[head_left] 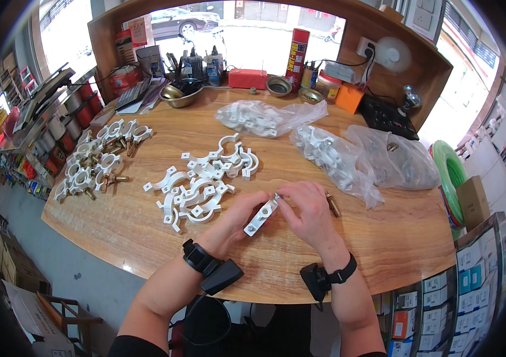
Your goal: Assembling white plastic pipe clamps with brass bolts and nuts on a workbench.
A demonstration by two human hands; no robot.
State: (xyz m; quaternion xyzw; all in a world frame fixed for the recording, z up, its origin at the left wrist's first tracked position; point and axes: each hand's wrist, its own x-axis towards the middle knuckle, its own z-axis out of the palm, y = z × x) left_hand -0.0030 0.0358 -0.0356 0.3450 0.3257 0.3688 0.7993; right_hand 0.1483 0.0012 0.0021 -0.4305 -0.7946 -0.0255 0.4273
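In front of me, near the table's front edge, my left hand [240, 215] is closed round a white pipe clamp [261, 218]. The clamp is tilted, and a small metal screw sits at its lower end. At its upper end my right hand [309, 209] pinches a small silvery screw [277, 197], partly hidden by the fingers. A brass-coloured anchor bolt [332, 204] lies on the table just right of that hand. Left of my hands is a loose pile of white clamp halves [196, 191]. Farther left are several round clamps [109, 160] with brass-coloured bolts.
Clear plastic bags hold white clamp parts [253, 119], more clamp parts [324, 149] and metal hardware [393, 152]. Along the back of the wooden table [146, 238] stand a metal bowl [181, 100], a red box [247, 78], a spray can [297, 56] and an orange box [349, 97].
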